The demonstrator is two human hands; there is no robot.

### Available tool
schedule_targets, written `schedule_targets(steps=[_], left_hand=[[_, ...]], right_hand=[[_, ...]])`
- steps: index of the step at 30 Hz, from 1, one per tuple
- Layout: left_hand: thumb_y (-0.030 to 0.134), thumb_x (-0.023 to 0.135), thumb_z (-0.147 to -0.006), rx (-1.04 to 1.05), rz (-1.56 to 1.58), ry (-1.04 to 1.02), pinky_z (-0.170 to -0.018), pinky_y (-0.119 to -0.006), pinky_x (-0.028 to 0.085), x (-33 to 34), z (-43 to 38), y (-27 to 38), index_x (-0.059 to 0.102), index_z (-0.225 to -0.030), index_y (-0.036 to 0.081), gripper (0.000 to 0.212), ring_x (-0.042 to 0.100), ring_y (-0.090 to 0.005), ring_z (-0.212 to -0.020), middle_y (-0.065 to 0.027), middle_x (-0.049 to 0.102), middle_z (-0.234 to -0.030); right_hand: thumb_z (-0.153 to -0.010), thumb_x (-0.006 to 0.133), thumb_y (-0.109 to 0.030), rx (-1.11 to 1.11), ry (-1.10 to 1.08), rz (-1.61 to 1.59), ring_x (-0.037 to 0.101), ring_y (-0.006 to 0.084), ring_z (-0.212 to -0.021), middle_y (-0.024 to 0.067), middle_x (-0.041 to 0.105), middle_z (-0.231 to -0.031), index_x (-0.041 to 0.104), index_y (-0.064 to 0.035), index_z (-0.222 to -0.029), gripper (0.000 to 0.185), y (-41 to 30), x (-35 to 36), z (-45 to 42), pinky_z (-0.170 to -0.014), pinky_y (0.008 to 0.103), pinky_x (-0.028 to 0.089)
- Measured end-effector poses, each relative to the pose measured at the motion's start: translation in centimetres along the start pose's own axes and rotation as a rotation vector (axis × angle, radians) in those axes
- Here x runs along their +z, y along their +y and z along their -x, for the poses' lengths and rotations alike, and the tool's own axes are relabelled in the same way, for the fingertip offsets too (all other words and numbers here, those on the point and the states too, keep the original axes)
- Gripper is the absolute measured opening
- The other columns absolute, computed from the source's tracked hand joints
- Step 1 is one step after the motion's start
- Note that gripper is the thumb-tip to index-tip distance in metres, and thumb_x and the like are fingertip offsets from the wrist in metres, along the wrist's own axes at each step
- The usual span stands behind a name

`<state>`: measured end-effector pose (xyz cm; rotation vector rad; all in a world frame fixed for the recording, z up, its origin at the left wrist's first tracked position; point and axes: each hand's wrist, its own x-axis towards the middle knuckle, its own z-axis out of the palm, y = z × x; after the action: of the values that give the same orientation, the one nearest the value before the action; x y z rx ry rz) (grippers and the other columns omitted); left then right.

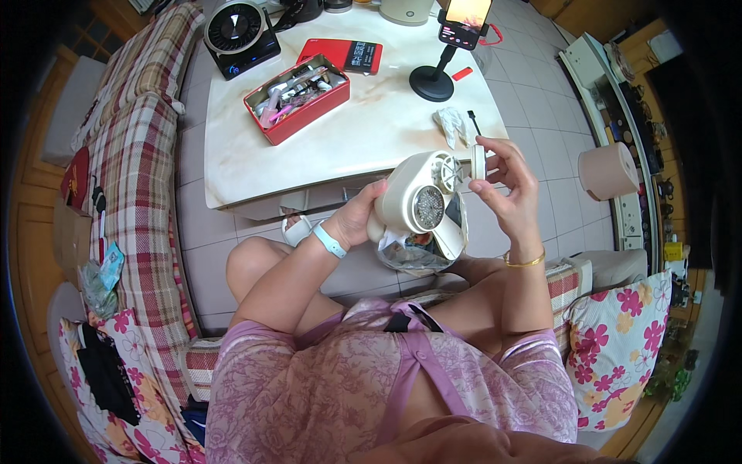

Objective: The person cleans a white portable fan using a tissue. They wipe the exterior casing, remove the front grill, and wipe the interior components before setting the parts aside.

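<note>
My left hand (355, 216) grips a cream fabric shaver (401, 184) in front of the marble-topped table. The shaver's round metal mesh head (429, 207) faces up, and a spoked round part (451, 173) shows beside it. In my right hand (513, 182) a round white cap (477, 162) is pinched edge-on between thumb and fingers, just right of the shaver and apart from it. Below the shaver sits a waste bin with a clear plastic bag (414, 259), partly hidden. A crumpled white tissue (451, 124) and a small black brush (474, 122) lie on the table beyond my right hand.
On the marble-topped table (249, 168) stand a red tin of small items (310, 119), a red lid (371, 55), a black fan (237, 35) and a phone (465, 20) on a stand (432, 84). Plaid sofas flank me; a paper roll (608, 171) is at right.
</note>
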<state>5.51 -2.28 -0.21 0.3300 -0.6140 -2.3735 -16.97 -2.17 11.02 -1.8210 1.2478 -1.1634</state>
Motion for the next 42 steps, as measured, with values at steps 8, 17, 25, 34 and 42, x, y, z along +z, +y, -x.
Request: schedule_targets(steps=[8,17,25,34,42], left_hand=[[0.053,0.060,-0.078,0.018,-0.018,0.011,-0.092,-0.034,0.044,0.2,0.1,0.2,0.038,-0.130,0.006,0.073,0.054,-0.0191,-0.107,-0.0105,0.053,-0.119],[0.052,0.063,-0.076,0.019,-0.009,0.049,-0.084,-0.033,0.050,0.9,0.0,0.2,0.042,-0.126,0.002,0.074,0.058,-0.0198,-0.100,-0.0118,0.057,-0.113],[0.049,0.062,-0.078,0.003,-0.011,0.030,-0.090,-0.034,0.046,1.2,0.1,0.2,0.038,-0.130,0.004,0.073,0.056,-0.0192,-0.104,-0.0114,0.055,-0.116],[0.048,0.063,-0.078,-0.008,-0.051,0.011,-0.093,-0.033,0.043,0.8,0.0,0.2,0.031,-0.134,0.005,0.078,0.053,-0.0185,-0.109,-0.0105,0.051,-0.121],[0.048,0.069,-0.072,0.027,-0.137,0.022,-0.095,-0.032,0.041,1.2,-0.2,0.3,0.026,-0.136,0.004,0.089,0.047,-0.0187,-0.115,-0.0105,0.045,-0.127]], right_hand=[[-0.063,0.076,-0.009,-0.184,-0.047,0.221,0.055,0.0162,-0.087,0.0081,0.055,-0.107,0.059,-0.0071,-0.112,0.051,-1.5,0.1,0.0,-0.067,0.0242,0.049],[-0.059,0.076,-0.006,-0.293,-0.113,0.436,0.060,0.0228,-0.084,0.0081,0.056,-0.103,0.060,-0.0122,-0.110,0.053,-2.4,0.6,0.5,-0.071,0.0321,0.052],[-0.058,0.076,-0.008,-0.280,-0.163,0.503,0.060,0.0231,-0.083,0.0064,0.057,-0.102,0.060,-0.0138,-0.109,0.053,-2.3,0.4,0.6,-0.069,0.0316,0.051],[-0.061,0.072,-0.002,-0.195,-0.256,0.435,0.060,0.0241,-0.086,0.0080,0.057,-0.103,0.059,-0.0101,-0.110,0.051,-3.2,-0.1,0.8,-0.073,0.0327,0.051],[-0.064,0.071,-0.004,-0.260,-0.258,0.551,0.058,0.0266,-0.087,0.0075,0.057,-0.104,0.058,-0.0091,-0.111,0.049,-3.1,-0.1,0.9,-0.074,0.0344,0.049]])
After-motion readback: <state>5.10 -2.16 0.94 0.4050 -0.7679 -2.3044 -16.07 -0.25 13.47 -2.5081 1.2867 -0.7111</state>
